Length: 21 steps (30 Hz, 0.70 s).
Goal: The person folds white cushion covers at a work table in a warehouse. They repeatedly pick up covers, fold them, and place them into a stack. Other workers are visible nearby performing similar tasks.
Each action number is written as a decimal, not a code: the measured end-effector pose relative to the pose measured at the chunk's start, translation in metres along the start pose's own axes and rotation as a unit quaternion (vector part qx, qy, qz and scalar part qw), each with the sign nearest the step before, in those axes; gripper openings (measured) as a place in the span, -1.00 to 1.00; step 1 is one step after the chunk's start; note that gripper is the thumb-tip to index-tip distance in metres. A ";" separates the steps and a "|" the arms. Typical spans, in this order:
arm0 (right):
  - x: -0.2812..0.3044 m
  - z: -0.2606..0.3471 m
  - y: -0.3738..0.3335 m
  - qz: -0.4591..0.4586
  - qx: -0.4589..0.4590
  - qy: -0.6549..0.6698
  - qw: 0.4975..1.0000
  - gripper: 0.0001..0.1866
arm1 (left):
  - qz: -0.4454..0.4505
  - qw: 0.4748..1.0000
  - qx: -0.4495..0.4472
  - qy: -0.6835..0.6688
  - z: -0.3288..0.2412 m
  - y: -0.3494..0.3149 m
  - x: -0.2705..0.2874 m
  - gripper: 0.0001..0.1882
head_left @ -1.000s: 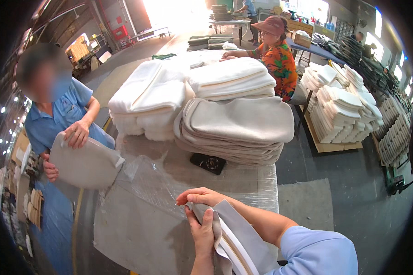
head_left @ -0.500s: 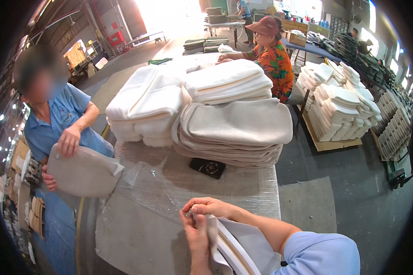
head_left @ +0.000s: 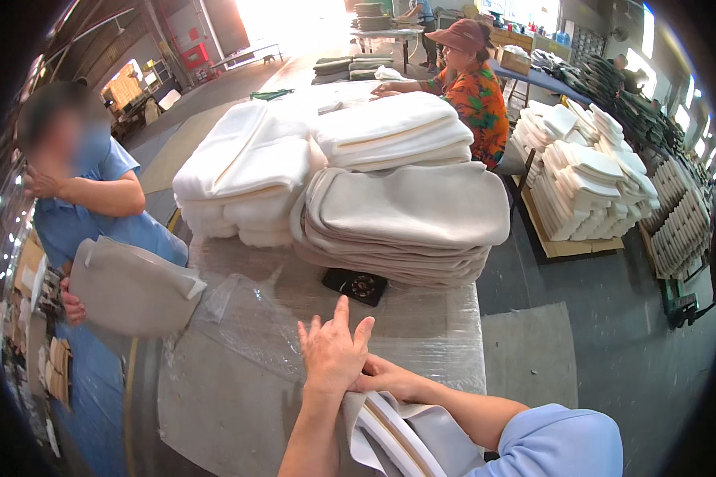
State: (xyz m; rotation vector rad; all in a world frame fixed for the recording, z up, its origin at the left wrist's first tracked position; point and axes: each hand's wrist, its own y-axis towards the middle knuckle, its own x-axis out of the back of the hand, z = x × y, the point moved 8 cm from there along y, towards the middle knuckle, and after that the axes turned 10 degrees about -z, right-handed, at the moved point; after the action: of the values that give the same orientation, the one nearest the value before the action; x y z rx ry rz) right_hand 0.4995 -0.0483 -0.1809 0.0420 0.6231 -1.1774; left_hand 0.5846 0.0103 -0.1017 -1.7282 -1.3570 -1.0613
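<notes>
Fingers [head_left: 340, 312] of the left hand [head_left: 332, 358] are spread wide, with clear gaps between them and the thumb standing out to the right; nothing is gripped there. Its back faces up, and the left forearm [head_left: 310, 437] rises from the lower edge, so the hand points away from the body toward a flat black object [head_left: 356, 286] lying on the surface [head_left: 445, 334].

The right forearm [head_left: 477, 409] comes in from the right, out of a pale blue sleeve [head_left: 561, 445], and slants across so that the right hand [head_left: 390, 377] sits against the left wrist. Its fingertips are hidden behind that wrist, so I cannot tell how far they are closed or whether they grip.

Just below the right hand is the grey cloth piece [head_left: 445, 425], in front of the body at the near edge, its sides folded open around white strips [head_left: 382, 436] with a tan band between them. Its upper end lies close against the right hand.

Beyond the black object stands a stack of folded grey cloths [head_left: 406, 207], beside white folded ones [head_left: 243, 163]. To the left, a co-worker's hand [head_left: 73, 302] holds another grey piece [head_left: 135, 286] by its edge.
</notes>
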 end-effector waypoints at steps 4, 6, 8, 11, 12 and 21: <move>0.019 0.005 -0.020 -0.005 0.082 0.029 0.996 -0.11 | -0.078 0.996 -0.045 0.016 -0.012 -0.012 -0.005 -0.26; 0.031 0.014 -0.037 -0.006 0.095 0.074 0.993 -0.18 | -0.050 0.999 -0.006 0.009 0.000 -0.015 -0.008 -0.24; 0.053 0.026 -0.041 -0.063 0.097 0.061 0.991 -0.29 | -0.103 0.992 -0.009 -0.077 0.007 -0.019 0.000 -0.24; 0.058 0.066 -0.022 -0.085 0.134 -0.010 0.987 -0.44 | -0.156 0.938 0.001 -0.311 0.006 -0.039 0.004 -0.23; 0.045 0.078 -0.008 -0.063 0.130 -0.042 0.989 -0.44 | -0.171 0.901 0.011 -0.398 0.009 -0.052 0.005 -0.22; 0.004 0.049 0.039 -0.031 0.144 -0.244 0.959 -0.52 | 0.020 0.737 0.292 -0.609 0.059 -0.326 -0.139 -0.19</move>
State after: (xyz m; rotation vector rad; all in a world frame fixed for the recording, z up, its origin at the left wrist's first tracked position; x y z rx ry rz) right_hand 0.5556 -0.0535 -0.1530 -0.0219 0.0165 -1.2730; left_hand 0.2606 0.0765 -0.2429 -1.8777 -2.0265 0.7625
